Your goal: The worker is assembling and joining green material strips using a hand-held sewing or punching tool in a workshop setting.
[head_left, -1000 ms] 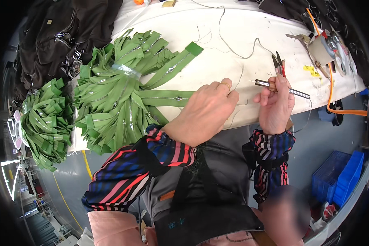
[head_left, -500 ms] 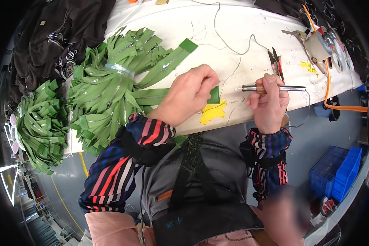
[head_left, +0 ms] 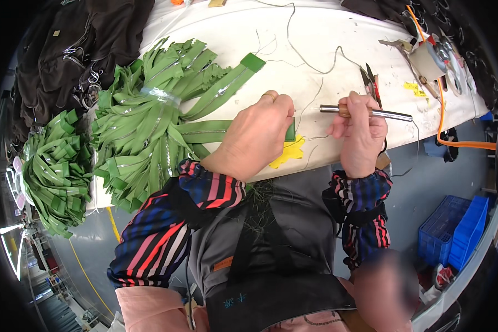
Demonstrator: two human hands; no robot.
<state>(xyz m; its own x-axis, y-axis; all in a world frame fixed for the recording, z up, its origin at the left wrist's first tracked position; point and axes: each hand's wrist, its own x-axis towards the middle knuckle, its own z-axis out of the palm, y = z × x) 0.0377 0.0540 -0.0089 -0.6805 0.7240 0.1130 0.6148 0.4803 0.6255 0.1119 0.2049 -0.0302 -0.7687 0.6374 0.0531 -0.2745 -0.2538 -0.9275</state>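
My left hand [head_left: 254, 133] is closed over the end of a green zipper [head_left: 205, 128], which runs out of a large tied bundle of green zippers [head_left: 144, 119]. A dark green end tab [head_left: 290, 129] shows past its fingers; the fingertips themselves are mostly hidden. Between the fingers of my right hand [head_left: 362, 130] lies a pen-shaped soldering iron [head_left: 392, 115] with a metal barrel, a brown grip and a cord at its right end. Its tip points left toward the tab, apart from it. Beneath the tab and beside it lies a yellow patch [head_left: 289, 154] on the white tabletop [head_left: 315, 55].
Dark-handled scissors [head_left: 371, 83] lie beyond my right hand. Another green zipper bundle [head_left: 58, 171] hangs at the left edge. Dark garments [head_left: 77, 50] are heaped at the far left. A tape roll [head_left: 429, 61] and orange cord [head_left: 459, 145] are at right, above blue crates [head_left: 448, 229].
My left hand has turned, so a ring now shows and more of the tab is covered. My right hand and the soldering iron have shifted slightly up and left.
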